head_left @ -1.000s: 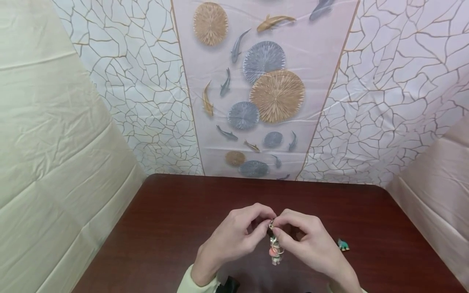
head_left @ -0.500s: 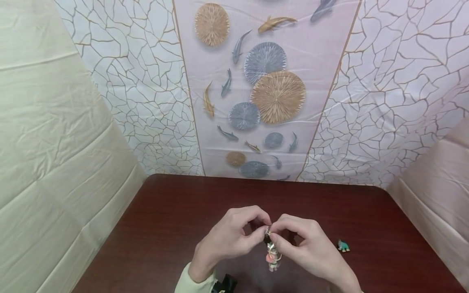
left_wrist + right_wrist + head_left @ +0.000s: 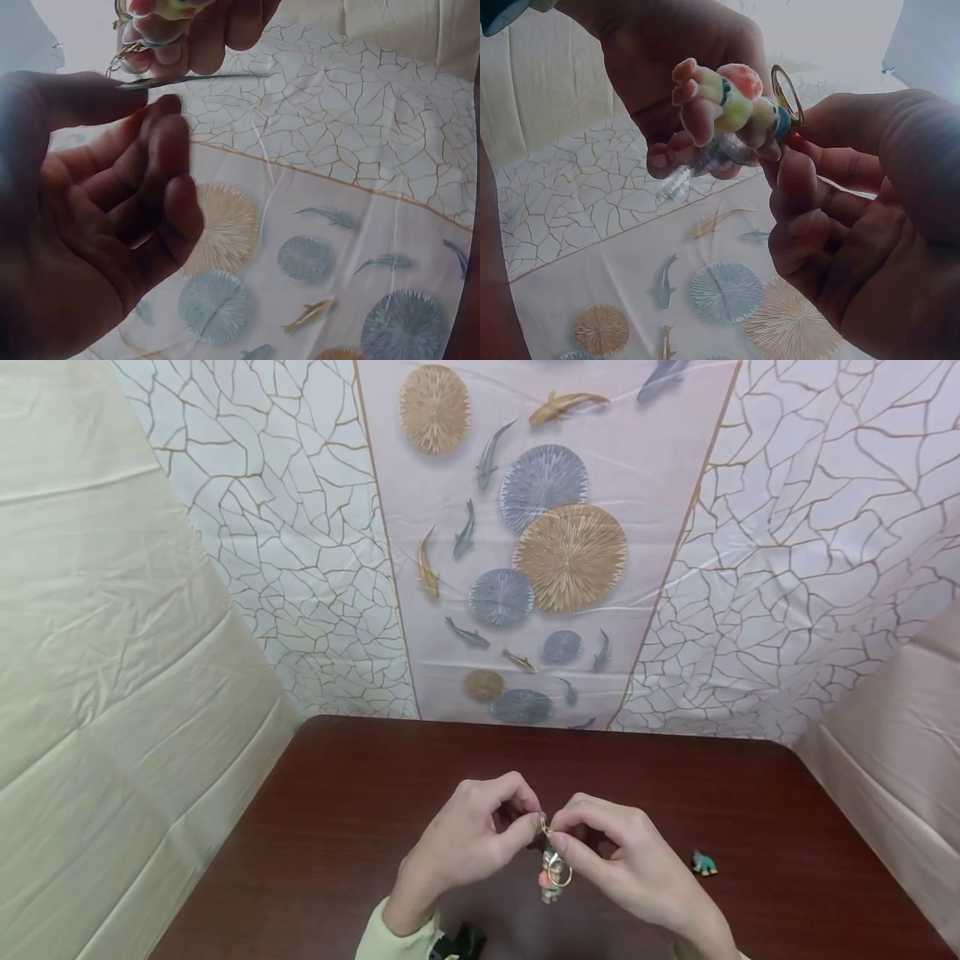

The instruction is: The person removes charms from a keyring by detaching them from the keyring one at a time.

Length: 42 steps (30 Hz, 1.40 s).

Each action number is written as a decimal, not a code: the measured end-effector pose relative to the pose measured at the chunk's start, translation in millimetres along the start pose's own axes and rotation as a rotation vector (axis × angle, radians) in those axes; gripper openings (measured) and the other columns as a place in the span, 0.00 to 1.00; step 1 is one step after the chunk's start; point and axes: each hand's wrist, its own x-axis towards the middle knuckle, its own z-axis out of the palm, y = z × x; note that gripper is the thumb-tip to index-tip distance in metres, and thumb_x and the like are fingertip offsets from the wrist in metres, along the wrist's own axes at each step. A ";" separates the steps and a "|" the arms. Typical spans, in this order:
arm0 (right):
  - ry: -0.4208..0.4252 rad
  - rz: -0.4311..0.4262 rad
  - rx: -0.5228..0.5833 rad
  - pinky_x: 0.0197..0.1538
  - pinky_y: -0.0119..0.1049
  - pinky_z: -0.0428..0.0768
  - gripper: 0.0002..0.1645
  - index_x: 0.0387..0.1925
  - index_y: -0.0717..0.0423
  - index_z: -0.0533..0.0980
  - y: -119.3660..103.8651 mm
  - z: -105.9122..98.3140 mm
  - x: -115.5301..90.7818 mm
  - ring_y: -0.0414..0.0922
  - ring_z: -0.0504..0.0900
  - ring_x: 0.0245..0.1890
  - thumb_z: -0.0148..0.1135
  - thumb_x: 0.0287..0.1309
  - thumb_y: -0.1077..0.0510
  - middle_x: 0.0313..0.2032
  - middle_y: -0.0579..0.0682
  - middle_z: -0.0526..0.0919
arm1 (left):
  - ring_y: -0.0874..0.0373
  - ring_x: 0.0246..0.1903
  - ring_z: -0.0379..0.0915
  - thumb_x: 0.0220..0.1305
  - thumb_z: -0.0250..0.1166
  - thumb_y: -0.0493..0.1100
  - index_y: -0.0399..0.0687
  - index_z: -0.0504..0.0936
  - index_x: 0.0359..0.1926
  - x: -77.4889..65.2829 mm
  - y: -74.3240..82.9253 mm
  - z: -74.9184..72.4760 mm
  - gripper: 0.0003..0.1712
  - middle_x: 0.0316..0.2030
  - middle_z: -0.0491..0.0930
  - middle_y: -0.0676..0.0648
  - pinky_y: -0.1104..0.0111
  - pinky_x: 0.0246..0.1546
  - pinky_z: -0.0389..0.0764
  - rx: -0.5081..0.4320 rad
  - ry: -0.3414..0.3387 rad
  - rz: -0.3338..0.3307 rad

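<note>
A keychain hangs between the two hands in the head view, with a small figurine in pink, white and green and a gold ring. My left hand pinches the chain's upper end between thumb and forefinger. In the left wrist view a thin flat piece, seen edge-on, sticks out from those fingertips. My right hand pinches the keychain's metal links just above the ring. In the right wrist view the figurine hangs by that hand, and a clear shiny piece shows beneath the left fingers.
A small teal animal figure lies on the dark red-brown table, right of the right hand. A black device sits by the left wrist. Patterned cloth hangs behind the table, with plain cream cloth at the left.
Both hands have shifted slightly left, the left one a little more, and the gap between their fingertips has widened. The figurine and ring have moved left with them. The teal figure stays put.
</note>
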 end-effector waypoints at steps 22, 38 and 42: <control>0.068 -0.017 -0.014 0.24 0.21 0.73 0.16 0.37 0.47 0.79 5.4 0.2 0.5 0.31 0.75 0.25 0.64 0.57 0.72 0.30 0.39 0.79 | 0.71 0.34 0.75 0.65 0.63 0.34 0.48 0.80 0.46 2.2 -2.1 0.9 0.10 0.38 0.82 0.54 0.86 0.31 0.75 0.083 0.027 0.206; 0.122 -0.088 -0.035 0.25 0.19 0.71 0.19 0.38 0.50 0.80 4.7 3.4 1.1 0.32 0.75 0.27 0.65 0.52 0.76 0.31 0.42 0.81 | 0.72 0.33 0.74 0.67 0.61 0.34 0.47 0.82 0.44 3.7 -2.4 -3.0 0.08 0.37 0.84 0.54 0.87 0.34 0.74 0.086 -0.035 0.239; 0.122 -0.092 -0.070 0.27 0.19 0.71 0.19 0.38 0.49 0.80 4.4 3.3 1.3 0.31 0.75 0.28 0.66 0.51 0.75 0.31 0.41 0.81 | 0.73 0.27 0.76 0.67 0.60 0.33 0.46 0.82 0.45 2.7 -0.6 -4.6 0.08 0.37 0.84 0.52 0.87 0.31 0.76 0.032 -0.072 0.214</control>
